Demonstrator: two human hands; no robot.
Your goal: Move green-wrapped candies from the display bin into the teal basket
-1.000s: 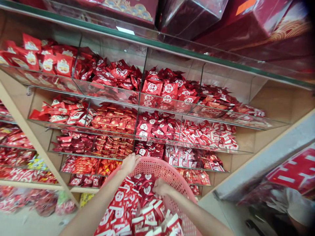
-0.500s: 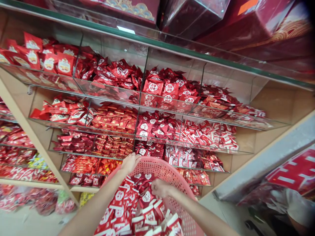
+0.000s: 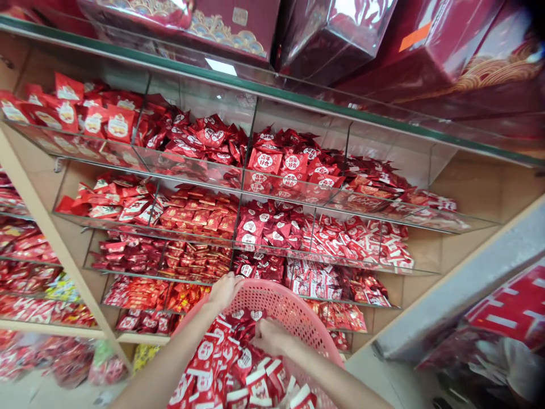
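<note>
My left hand (image 3: 224,289) grips the far rim of a pink perforated plastic basket (image 3: 293,309) held up in front of the shelves. The basket is full of small red and white candy packets (image 3: 221,363). Inside the basket my right hand (image 3: 268,335) is closed on some of those packets near the far side. Just beyond the basket stand glass shelf bins of red packets (image 3: 264,230).
A tiered glass display (image 3: 255,187) with dividers holds several bins of red wrapped sweets. Large red gift boxes (image 3: 336,28) sit on the green-edged top shelf. A wooden upright (image 3: 46,233) separates more bins at left. Red goods (image 3: 511,307) lie low at right.
My right hand has shifted a little left and down among the packets in the basket. The view has tilted up slightly. My left hand keeps its grip on the rim.
</note>
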